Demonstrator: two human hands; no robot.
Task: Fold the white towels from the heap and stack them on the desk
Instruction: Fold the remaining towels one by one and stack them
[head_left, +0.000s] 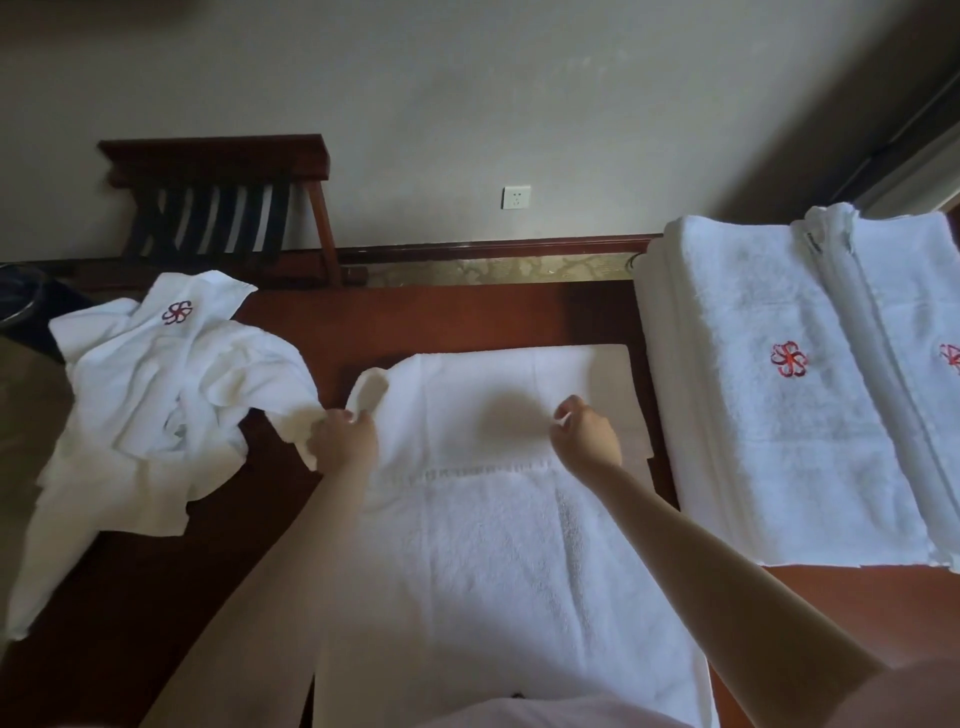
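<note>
Your left hand (343, 434) and right hand (584, 434), fingers curled, each pinched the towel (493, 545), whose long axis ran straight away from you along the table (467, 317).

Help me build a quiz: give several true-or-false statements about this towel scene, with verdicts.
1. The right hand pinches the middle towel. True.
2. The folded stack lies on the person's left. False: it lies on the right; the heap is on the left.
3. The heap shows a red emblem. True.
4. A plug sits in the wall socket. False: nothing is plugged in.
</note>
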